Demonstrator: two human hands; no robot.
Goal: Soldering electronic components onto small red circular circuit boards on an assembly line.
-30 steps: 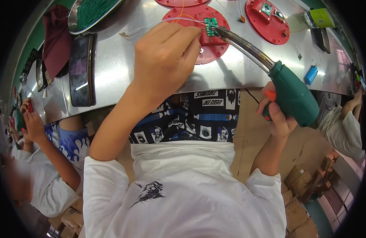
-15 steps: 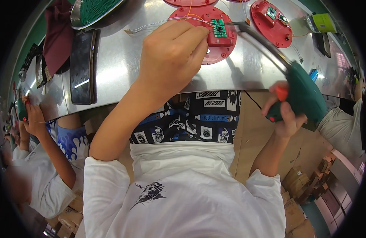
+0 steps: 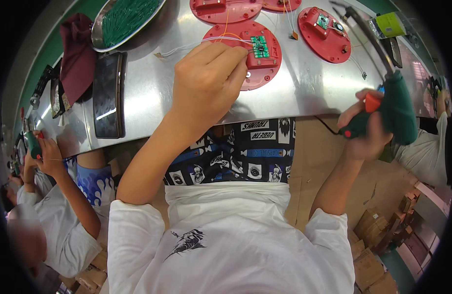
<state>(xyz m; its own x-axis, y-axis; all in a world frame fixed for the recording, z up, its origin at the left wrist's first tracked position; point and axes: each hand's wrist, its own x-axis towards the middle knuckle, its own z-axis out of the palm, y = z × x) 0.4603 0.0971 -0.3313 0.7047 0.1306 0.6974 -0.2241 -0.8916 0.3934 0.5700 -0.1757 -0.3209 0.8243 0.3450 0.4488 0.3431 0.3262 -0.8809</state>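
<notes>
A round red plastic housing lies near the front edge of the metal table, with a small green circuit board on its raised part. Over its left side is my left hand, fingers pinched beside the board on what looks like a thin wire; the fingertips partly hide it. Pale wires run out leftward past the knuckles. My right hand grips a green soldering gun with a red trigger. Its long metal tip points up and away, apart from the board, toward the right-hand housing.
Another red housing with a board lies to the right, more at the far edge. A metal bowl of green wires, a dark phone and a maroon cloth are on the left. A co-worker's hand holds a similar tool.
My right hand has drawn the soldering gun to the right, its tip moving off from beside the circuit board. My left hand keeps its pinch at the board. The whole view has shifted slightly.
</notes>
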